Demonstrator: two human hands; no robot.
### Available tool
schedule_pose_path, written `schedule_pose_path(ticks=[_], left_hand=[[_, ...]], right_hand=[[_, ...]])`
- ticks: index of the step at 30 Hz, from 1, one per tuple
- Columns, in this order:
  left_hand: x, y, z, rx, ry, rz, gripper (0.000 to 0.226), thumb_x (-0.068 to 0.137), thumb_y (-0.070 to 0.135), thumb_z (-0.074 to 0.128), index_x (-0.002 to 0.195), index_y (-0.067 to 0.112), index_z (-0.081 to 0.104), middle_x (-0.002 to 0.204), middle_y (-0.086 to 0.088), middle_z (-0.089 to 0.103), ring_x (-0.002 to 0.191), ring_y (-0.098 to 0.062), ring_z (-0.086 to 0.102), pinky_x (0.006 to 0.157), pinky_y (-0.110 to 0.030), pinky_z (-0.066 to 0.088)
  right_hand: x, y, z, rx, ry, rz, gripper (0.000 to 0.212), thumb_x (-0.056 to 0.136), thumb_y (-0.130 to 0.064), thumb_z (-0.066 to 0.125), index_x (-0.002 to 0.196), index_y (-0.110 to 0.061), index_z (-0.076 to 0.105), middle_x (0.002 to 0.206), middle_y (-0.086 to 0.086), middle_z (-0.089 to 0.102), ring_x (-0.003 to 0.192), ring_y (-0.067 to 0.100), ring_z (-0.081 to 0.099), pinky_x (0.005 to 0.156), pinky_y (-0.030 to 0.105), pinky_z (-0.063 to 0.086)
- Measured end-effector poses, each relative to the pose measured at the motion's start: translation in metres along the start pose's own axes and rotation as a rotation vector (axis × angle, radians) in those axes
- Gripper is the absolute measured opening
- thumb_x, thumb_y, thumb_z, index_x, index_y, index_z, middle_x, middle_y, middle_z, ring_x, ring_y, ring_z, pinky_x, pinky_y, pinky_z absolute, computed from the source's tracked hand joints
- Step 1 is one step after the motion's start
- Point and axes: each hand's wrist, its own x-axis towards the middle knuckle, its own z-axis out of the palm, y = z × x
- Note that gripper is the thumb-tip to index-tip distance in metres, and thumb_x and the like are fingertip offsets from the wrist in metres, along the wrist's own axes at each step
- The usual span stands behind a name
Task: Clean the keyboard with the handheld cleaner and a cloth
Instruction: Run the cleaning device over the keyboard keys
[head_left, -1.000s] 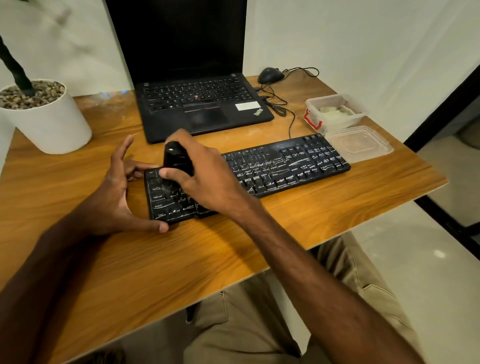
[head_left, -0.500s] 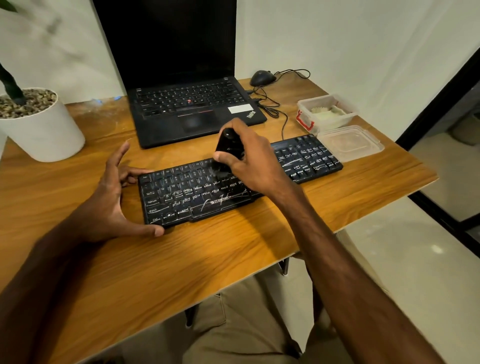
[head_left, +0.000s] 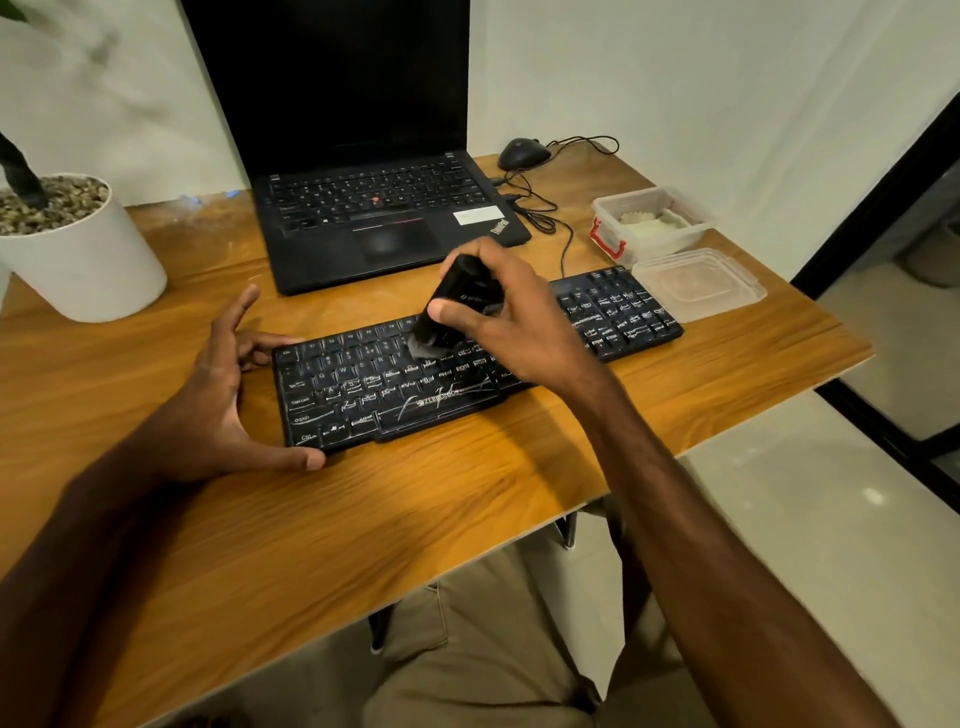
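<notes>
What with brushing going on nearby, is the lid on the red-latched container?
No, the container stands open, its pale contents showing, and a clear lid lies beside it.

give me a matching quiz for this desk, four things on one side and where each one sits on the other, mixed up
1 handheld cleaner
2 mouse
3 white plant pot
4 clear lid

a far left of the desk
b at the keyboard's right end
c by the wall, right of the laptop
d gripped in the right hand

Pairs: 1-d, 2-c, 3-a, 4-b
</notes>
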Motion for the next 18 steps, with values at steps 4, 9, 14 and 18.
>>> schedule_pose_path(ticks=[4,9,14,18], left_hand=[[0.001,-0.001,-0.002,0.042,-0.009,-0.015,0.167,0.033,0.074,0.095,0.164,0.04,-0.003,0.146,0.007,0.055,0.14,-0.019,0.048,0.121,-0.059,0.031],[-0.002,0.0,-0.005,0.069,-0.03,-0.073,0.16,0.032,0.077,0.093,0.162,0.046,0.006,0.151,0.009,0.049,0.143,-0.019,0.043,0.122,-0.059,0.03],[-0.002,0.01,-0.001,0.147,-0.042,-0.104,0.154,0.031,0.077,0.089,0.162,0.043,0.015,0.143,0.041,0.036,0.143,-0.011,0.032,0.118,-0.046,0.029],[-0.004,0.006,-0.011,0.282,-0.103,-0.106,0.139,0.036,0.089,0.079,0.158,0.047,0.028,0.146,0.029,0.035,0.139,-0.007,0.023,0.113,-0.046,0.027]], right_hand=[[-0.003,0.006,0.0,-0.083,0.055,0.064,0.036,0.091,-0.027,0.075,0.121,-0.019,0.055,0.118,-0.001,0.063,0.107,0.015,0.063,0.084,0.034,0.061],[-0.004,-0.001,-0.003,-0.096,0.076,0.014,0.038,0.091,-0.025,0.075,0.123,-0.019,0.055,0.115,-0.006,0.061,0.106,0.013,0.062,0.079,0.026,0.056],[-0.014,0.005,-0.004,-0.098,0.03,-0.028,0.036,0.092,-0.025,0.073,0.122,-0.02,0.054,0.115,-0.005,0.062,0.104,0.013,0.062,0.082,0.031,0.058],[-0.01,0.013,-0.017,-0.227,0.043,-0.028,0.036,0.093,-0.026,0.071,0.123,-0.02,0.052,0.114,-0.001,0.064,0.104,0.017,0.063,0.083,0.041,0.06]])
